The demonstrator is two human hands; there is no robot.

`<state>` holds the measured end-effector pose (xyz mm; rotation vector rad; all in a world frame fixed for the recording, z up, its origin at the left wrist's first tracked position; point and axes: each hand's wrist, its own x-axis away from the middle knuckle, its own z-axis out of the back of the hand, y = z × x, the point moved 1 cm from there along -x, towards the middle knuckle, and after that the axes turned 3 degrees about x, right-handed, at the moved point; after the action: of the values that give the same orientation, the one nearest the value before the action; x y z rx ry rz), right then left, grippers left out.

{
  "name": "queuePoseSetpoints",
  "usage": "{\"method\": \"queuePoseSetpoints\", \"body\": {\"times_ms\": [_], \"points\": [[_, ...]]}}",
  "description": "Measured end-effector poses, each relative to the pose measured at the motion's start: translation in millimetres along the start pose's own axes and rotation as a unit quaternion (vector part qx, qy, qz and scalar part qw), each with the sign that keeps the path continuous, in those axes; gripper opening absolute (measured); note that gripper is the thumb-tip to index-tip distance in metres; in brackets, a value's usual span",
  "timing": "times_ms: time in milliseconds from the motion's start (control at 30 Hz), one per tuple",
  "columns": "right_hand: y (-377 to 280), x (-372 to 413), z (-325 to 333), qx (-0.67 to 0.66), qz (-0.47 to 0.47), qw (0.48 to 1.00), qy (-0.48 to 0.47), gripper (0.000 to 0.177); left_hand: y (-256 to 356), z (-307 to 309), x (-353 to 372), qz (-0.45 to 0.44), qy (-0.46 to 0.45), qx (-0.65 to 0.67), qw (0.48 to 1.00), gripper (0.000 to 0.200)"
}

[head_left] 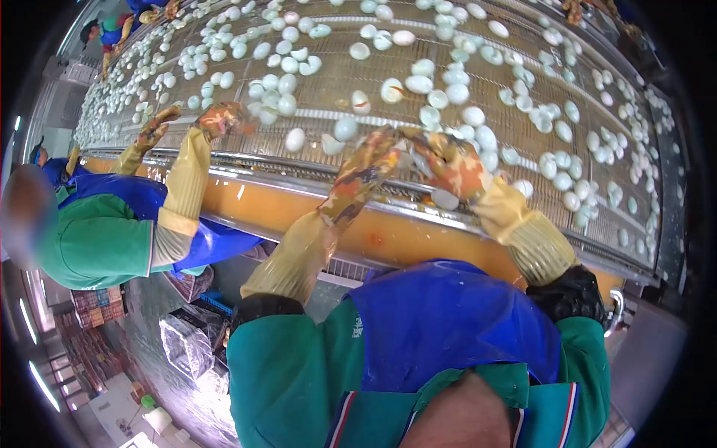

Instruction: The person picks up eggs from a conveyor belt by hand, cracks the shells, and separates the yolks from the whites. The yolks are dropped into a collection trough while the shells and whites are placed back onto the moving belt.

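Note:
My left hand (373,160), in a camouflage-patterned glove with a long yellow cuff, is over the near rail of a wide conveyor. Its fingers are closed, and what they hold is unclear. Close beside it, my right hand (450,163), gloved alike, is curled around something pale and blurred between the two hands. Just below the right fingers shows a whitish egg (445,199). Many pale blue and white eggs lie on the conveyor belt (299,175); nearby are a bluish egg (346,128) and a cracked one (361,102) with a reddish-brown patch.
A co-worker's gloved hands (220,119) reach over the belt at the left. A metal rail (276,166) and an orange trough (299,209) run along the near side. A plastic-lined crate (187,343) stands on the floor lower left. More gloved people work at the far edge.

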<state>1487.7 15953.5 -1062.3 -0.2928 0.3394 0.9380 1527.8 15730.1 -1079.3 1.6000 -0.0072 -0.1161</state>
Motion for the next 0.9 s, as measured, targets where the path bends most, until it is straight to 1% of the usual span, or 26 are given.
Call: {"method": "queuePoseSetpoints", "body": {"times_ms": [33, 67, 100, 133, 167, 200, 233, 267, 300, 367, 400, 433, 467, 500, 533, 567, 600, 633, 667, 700, 733, 767, 833, 867, 900], "points": [[-6, 26, 8, -0.005, 0.015, 1.000, 0.023, 0.044, 9, -21, 5, 0.018, -0.038, 0.035, 0.999, 0.044], [-13, 51, 15, -0.010, 0.029, 0.998, 0.046, 0.049, 30, -41, 5, 0.084, -0.072, 0.056, 0.992, 0.043], [-23, 69, 26, -0.030, 0.014, 0.996, 0.081, 0.049, 44, -58, 8, 0.151, -0.104, 0.076, 0.980, 0.042], [-29, 89, 41, 0.064, 0.048, 0.995, 0.064, 0.042, 49, -67, 11, 0.124, -0.134, 0.039, 0.982, 0.044], [-39, 97, 59, -0.257, -0.070, 0.962, 0.066, 0.038, 48, -76, 14, 0.138, -0.134, 0.070, 0.979, 0.043], [-45, 105, 71, -0.364, -0.121, 0.922, 0.053, 0.036, 48, -84, 18, 0.150, -0.133, 0.100, 0.975, 0.043], [-51, 114, 83, -0.464, -0.175, 0.867, 0.052, 0.034, 38, -87, 19, 0.170, -0.124, 0.147, 0.966, 0.042], [-50, 128, 90, -0.376, -0.169, 0.910, 0.039, 0.035, 25, -88, 18, 0.190, -0.115, 0.192, 0.956, 0.042], [-39, 143, 87, -0.398, -0.237, 0.886, -0.004, 0.035, 12, -88, 18, 0.210, -0.105, 0.236, 0.943, 0.041], [-19, 172, 81, -0.427, -0.374, 0.819, -0.084, 0.036, 17, -97, 16, 0.232, -0.068, 0.154, 0.958, 0.045], [-8, 185, 86, -0.288, -0.358, 0.888, -0.028, 0.037, 18, -102, 12, 0.239, -0.049, 0.114, 0.963, 0.047], [1, 195, 94, -0.129, -0.359, 0.924, 0.027, 0.037, 13, -102, 7, 0.241, -0.063, 0.180, 0.952, 0.044], [18, 196, 95, -0.032, -0.358, 0.932, 0.053, 0.038, 13, -108, 4, 0.169, -0.083, 0.083, 0.979, 0.043], [39, 195, 95, 0.065, -0.355, 0.929, 0.078, 0.039, 14, -116, 0, 0.093, -0.102, -0.015, 0.990, 0.043], [61, 191, 94, 0.163, -0.346, 0.918, 0.102, 0.040, 17, -123, -4, 0.014, -0.119, -0.111, 0.987, 0.043], [80, 185, 94, 0.260, -0.332, 0.898, 0.127, 0.042, 39, -136, -3, 0.093, -0.090, -0.089, 0.988, 0.044], [83, 190, 61, 0.090, -0.344, 0.927, 0.116, 0.038, 37, -144, -8, 0.104, -0.088, -0.030, 0.990, 0.045], [86, 196, 28, -0.097, -0.364, 0.919, 0.118, 0.035, 33, -150, -12, 0.118, -0.087, 0.030, 0.989, 0.046], [88, 200, -3, -0.252, -0.392, 0.876, 0.121, 0.035, 26, -155, -16, 0.133, -0.085, 0.089, 0.983, 0.047], [82, 186, -4, -0.239, -0.365, 0.895, 0.094, 0.034, -1, -152, -27, 0.128, -0.078, 0.060, 0.987, 0.045], [74, 172, -3, -0.226, -0.337, 0.912, 0.068, 0.033, 4, -160, -31, 0.142, -0.064, 0.055, 0.986, 0.045], [83, 168, -21, -0.174, -0.331, 0.927, 0.003, 0.032, 10, -166, -33, 0.156, -0.049, 0.049, 0.985, 0.046], [98, 158, -59, -0.068, -0.311, 0.939, -0.126, 0.031, 13, -168, -38, 0.192, -0.029, 0.030, 0.980, 0.048], [103, 157, -72, -0.014, -0.297, 0.935, -0.191, 0.031, 12, -168, -36, 0.212, -0.002, 0.066, 0.975, 0.049], [104, 149, -50, -0.016, -0.246, 0.911, -0.331, 0.029, 12, -169, -33, 0.229, 0.023, 0.102, 0.968, 0.050]]}}
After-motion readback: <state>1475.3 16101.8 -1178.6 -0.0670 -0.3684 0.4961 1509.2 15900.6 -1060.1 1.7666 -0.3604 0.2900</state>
